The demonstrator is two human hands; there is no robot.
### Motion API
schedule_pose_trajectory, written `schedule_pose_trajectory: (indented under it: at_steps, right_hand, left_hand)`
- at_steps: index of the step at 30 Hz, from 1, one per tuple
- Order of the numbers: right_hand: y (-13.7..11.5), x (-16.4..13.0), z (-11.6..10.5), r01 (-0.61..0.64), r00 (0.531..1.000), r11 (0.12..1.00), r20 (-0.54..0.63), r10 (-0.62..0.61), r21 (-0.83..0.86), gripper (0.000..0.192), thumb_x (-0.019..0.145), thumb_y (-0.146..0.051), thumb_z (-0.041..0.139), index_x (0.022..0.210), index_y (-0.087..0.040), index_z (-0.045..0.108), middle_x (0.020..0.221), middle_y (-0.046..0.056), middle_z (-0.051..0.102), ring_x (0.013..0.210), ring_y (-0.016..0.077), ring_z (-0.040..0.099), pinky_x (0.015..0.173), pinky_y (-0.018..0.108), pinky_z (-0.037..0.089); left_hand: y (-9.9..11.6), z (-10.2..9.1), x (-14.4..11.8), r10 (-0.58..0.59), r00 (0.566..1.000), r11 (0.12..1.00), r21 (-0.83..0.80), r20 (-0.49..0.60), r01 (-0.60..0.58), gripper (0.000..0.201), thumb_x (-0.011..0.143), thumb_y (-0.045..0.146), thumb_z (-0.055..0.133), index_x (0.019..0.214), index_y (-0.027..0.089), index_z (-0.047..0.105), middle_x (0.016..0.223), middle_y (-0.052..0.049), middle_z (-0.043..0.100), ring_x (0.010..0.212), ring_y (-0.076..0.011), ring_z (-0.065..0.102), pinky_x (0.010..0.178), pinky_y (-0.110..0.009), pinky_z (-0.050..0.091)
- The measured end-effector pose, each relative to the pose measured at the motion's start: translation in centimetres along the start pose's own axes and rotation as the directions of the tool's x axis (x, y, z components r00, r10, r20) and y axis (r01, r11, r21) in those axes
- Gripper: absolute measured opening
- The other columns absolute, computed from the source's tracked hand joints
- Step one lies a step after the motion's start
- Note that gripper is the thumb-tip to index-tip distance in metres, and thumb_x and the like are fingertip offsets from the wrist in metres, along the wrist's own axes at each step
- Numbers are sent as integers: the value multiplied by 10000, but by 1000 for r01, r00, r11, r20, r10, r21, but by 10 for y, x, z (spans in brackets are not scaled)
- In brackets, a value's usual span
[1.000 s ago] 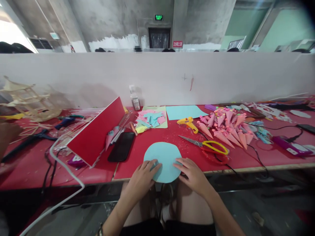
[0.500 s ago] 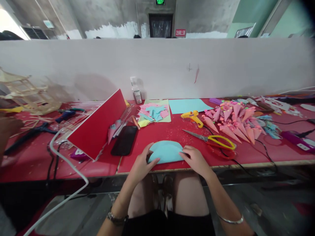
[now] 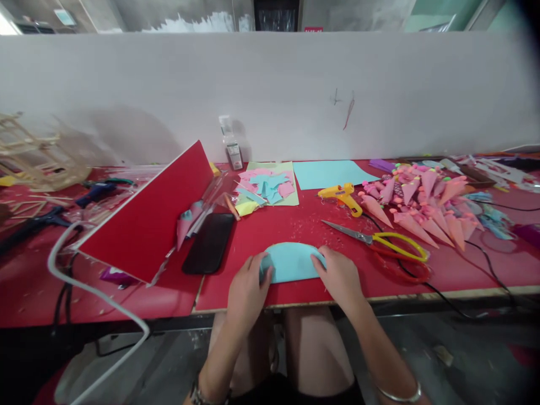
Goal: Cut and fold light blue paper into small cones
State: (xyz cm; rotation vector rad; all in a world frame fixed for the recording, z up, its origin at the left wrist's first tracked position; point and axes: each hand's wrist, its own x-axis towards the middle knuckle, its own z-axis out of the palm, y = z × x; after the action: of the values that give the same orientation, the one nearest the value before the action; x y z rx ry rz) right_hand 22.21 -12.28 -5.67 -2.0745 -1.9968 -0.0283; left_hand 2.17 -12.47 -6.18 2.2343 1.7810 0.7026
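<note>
A light blue piece of paper (image 3: pixel 293 263), folded into a half-round with its straight edge toward me, is between my hands at the front of the red table. My left hand (image 3: pixel 248 284) grips its left end, the thumb on the near side and the fingers behind. At the right end, my right hand (image 3: pixel 340 275) pinches the paper between thumb and fingers. Beyond my right hand lie scissors (image 3: pixel 371 239) with yellow and red handles, their blades pointing left. A yellow glue gun (image 3: pixel 342 198) rests farther back.
A black phone (image 3: pixel 210 243) lies left, beside a slanting red board (image 3: pixel 147 219). Paper scraps (image 3: pixel 270 188) and a blue sheet (image 3: pixel 331 174) lie at the back. Pink cones (image 3: pixel 426 197) are heaped right. A white cable (image 3: pixel 101 298) hangs over the left edge, near a wooden model (image 3: pixel 37 152).
The view has tilted down and shifted a little. My hands have closed in on the paper's ends, and its left end now curls up within my left hand.
</note>
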Motion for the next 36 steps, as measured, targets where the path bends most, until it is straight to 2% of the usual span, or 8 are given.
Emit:
schedule_pose_trajectory:
  at_steps: [5,19,22,24,26,28,32,36]
  right_hand:
    - [-1,0,4,-16,999,1000,-41,16,13,218,864,-336,408,798,-176,540,734,53,625,725,169,593,543,240,307]
    - [-4,6,6,-68,997,995,22,70,-79,145,866,-266,424,792,-189,522,717,31,628,687,166,604,514,254,278]
    - [-5,6,6,-55,998,995,28,57,-84,138,866,-261,425,798,-185,519,723,34,627,691,171,602,512,253,274]
    - [-5,5,6,-48,999,996,18,49,-77,133,866,-264,428,810,-183,517,737,38,628,706,174,600,520,249,283]
    - [-6,4,6,-53,999,996,1,53,-77,133,866,-272,428,822,-185,518,744,44,630,719,174,598,530,247,294]
    - [-7,4,7,-56,998,995,-6,55,-89,140,868,-277,422,834,-187,523,754,50,635,727,172,598,534,246,301]
    - [-7,4,7,-53,998,993,23,55,-105,153,874,-281,411,843,-188,528,785,53,647,732,169,603,530,243,303]
    - [-6,4,5,-71,997,992,31,74,-102,148,875,-282,412,866,-190,528,783,47,650,726,164,608,524,240,299]
  left_hand:
    - [1,-1,1,-39,999,995,98,24,36,280,872,263,346,1091,191,505,1018,-80,607,868,-210,604,702,-311,490]
    - [2,-3,3,-83,996,944,322,37,67,308,863,201,339,1073,262,555,868,-33,575,588,-143,569,469,-241,389]
    - [5,-4,3,-25,1000,921,388,-16,29,312,855,190,348,1072,244,566,951,-75,578,733,-194,578,571,-291,445]
    - [12,-1,3,100,995,917,388,-7,-90,336,854,164,340,1103,240,553,1113,-97,551,959,-243,537,745,-369,454]
    - [23,6,0,274,956,909,296,102,-292,366,869,174,322,1182,257,495,1264,-66,480,1134,-240,445,897,-408,393]
    - [34,15,-3,405,887,880,170,223,-445,386,889,282,321,1264,255,408,1340,-43,415,1217,-211,376,975,-390,339]
    - [45,23,-6,459,824,854,90,332,-512,621,831,551,317,1359,232,250,1434,-78,243,1306,-250,223,1032,-441,241]
    - [34,10,-9,470,788,840,73,397,-538,654,793,605,339,1360,296,229,1451,-73,190,1312,-268,201,1022,-482,227]
